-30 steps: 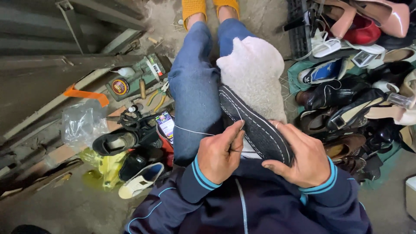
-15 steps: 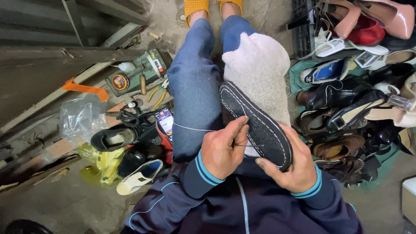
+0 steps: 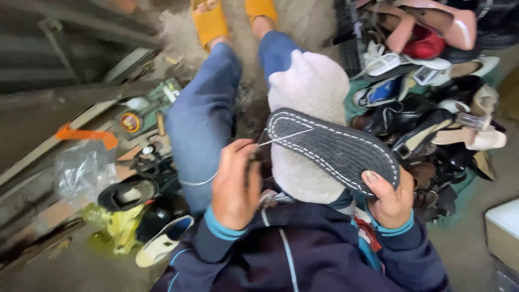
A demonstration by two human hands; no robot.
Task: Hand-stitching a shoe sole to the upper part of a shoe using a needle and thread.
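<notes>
Right hand (image 3: pixel 390 201): closed on shoe (image 3: pixel 334 150), sole turned up for stitching.
Left hand (image 3: pixel 234 184): pinching thread (image 3: pixel 284 136), pulled tight beside shoe edge.
Cloth (image 3: pixel 308 92): under shoe, padding knee.

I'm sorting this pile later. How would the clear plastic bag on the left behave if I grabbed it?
The clear plastic bag looks crumpled and thin, so it would probably go floppy and fold in the hand. It seems almost empty, so likely very light. Its glossy film may feel slippery, and a push would probably crumple it, not slide it.
</notes>
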